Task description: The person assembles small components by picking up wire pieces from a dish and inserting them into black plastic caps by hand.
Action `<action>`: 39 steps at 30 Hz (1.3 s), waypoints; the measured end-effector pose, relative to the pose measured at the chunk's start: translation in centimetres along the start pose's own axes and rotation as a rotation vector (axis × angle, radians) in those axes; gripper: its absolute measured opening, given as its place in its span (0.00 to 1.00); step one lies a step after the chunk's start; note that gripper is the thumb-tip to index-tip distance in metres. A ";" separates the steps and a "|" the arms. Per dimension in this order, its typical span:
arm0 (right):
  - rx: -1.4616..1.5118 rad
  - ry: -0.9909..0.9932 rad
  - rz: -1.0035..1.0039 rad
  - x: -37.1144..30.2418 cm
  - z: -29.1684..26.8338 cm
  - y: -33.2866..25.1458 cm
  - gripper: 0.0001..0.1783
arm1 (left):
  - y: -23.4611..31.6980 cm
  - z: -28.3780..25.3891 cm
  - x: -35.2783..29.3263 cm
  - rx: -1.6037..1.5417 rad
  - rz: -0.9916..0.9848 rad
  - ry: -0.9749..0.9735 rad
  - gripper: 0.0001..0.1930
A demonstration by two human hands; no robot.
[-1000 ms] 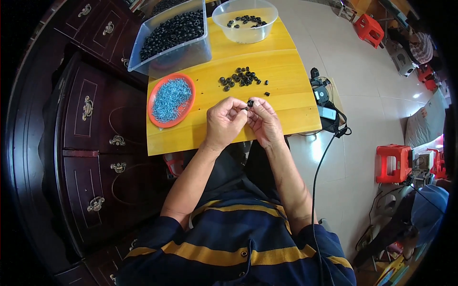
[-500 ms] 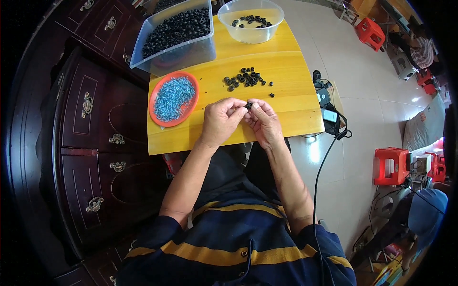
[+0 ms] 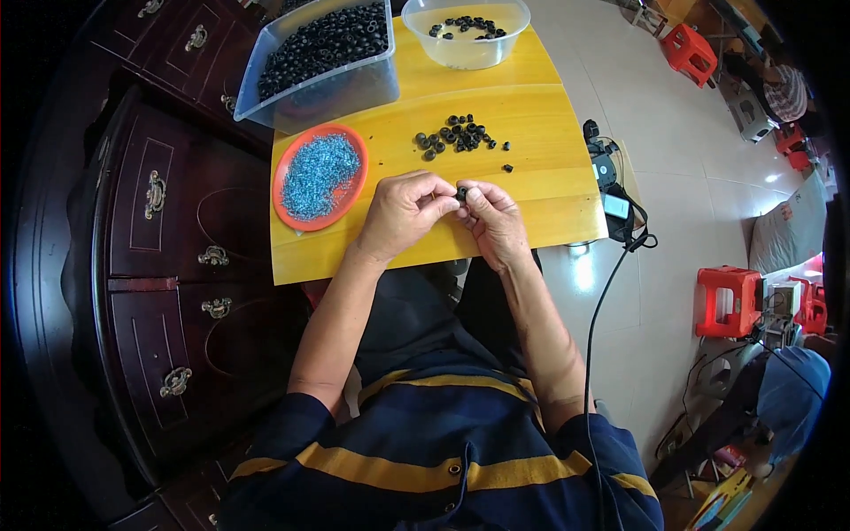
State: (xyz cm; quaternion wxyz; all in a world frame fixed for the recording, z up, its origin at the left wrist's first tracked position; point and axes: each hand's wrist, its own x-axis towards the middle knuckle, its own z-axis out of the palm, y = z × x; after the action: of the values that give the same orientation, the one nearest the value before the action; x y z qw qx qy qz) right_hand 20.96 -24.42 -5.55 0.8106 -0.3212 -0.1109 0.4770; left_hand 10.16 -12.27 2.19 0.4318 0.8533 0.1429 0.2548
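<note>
Over the near part of the yellow table (image 3: 553,199), my two hands meet at the fingertips. A small black ring-shaped part (image 3: 461,194) is pinched between the thumb and fingers of my right hand (image 3: 498,223). My left hand (image 3: 397,217) is closed in a pinch, its thumb and forefinger against the left side of that part. Whatever those left fingertips hold is too small to make out. Beyond my hands lies a loose group of similar black parts (image 3: 456,134), with a single black piece (image 3: 507,168) nearer my right hand.
An orange-red plate (image 3: 279,196) of tiny bluish pieces sits at the left. Behind it stand a clear bin (image 3: 350,102) full of black parts and a clear bowl (image 3: 465,60) holding several. Dark drawers (image 3: 146,230) flank the left. A black cable (image 3: 595,327) hangs by my right arm.
My hands stay together around the black part, with only slight shifts of the fingers. The table and its contents sit a little differently in the picture as the view has moved slightly.
</note>
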 end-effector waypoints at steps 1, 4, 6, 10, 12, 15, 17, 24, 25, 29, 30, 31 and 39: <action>-0.017 -0.001 -0.002 0.0 -0.1 0.1 0.11 | -0.2 -0.2 0.0 0.009 -0.009 -0.028 0.04; -0.055 -0.007 0.003 -0.1 -0.3 0.1 0.11 | -0.2 -0.3 -0.1 -0.065 -0.083 -0.079 0.05; -0.074 -0.013 0.010 -0.1 -0.4 0.1 0.11 | -0.4 -0.1 -0.2 -0.146 -0.148 -0.102 0.05; -0.057 -0.030 0.036 -0.4 0.5 -0.6 0.12 | -0.8 0.1 -0.4 -0.343 -0.238 -0.120 0.07; -0.046 -0.046 0.010 -0.4 0.6 -0.8 0.12 | -0.7 0.0 -0.3 -0.352 -0.247 -0.131 0.09; -0.023 -0.118 0.015 -0.1 -0.2 -0.9 0.11 | -0.6 -0.1 -0.1 -0.189 -0.128 -0.212 0.12; -0.050 -0.173 0.045 0.1 -0.4 -1.0 0.09 | -0.5 -0.1 -0.2 -0.169 -0.073 -0.214 0.12; -0.053 -0.144 0.016 0.1 -0.5 -0.6 0.08 | 0.2 0.1 -0.4 -0.089 -0.098 -0.186 0.10; -0.063 -0.151 0.018 0.0 -0.5 -0.7 0.08 | 0.3 0.1 -0.5 -0.081 -0.089 -0.183 0.10; -0.117 -0.145 0.027 -0.3 0.1 -0.9 0.08 | 0.5 -0.4 -0.6 -0.038 -0.086 -0.208 0.09; -0.115 -0.146 0.028 -0.3 0.1 -0.9 0.08 | 0.5 -0.4 -0.6 -0.037 -0.087 -0.208 0.09; -0.127 -0.143 0.030 -0.4 0.2 -0.9 0.08 | 0.6 -0.5 -0.5 -0.003 -0.057 -0.218 0.09; -0.176 -0.188 0.033 -0.1 -0.7 -0.8 0.06 | 1.1 -1.0 -0.5 0.163 0.082 -0.241 0.10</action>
State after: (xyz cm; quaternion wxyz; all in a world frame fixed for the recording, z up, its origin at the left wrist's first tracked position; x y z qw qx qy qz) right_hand 21.78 -25.04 -5.54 0.7574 -0.3467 -0.2222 0.5068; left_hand 9.21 -12.54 3.43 0.3643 0.9152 0.0751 0.1554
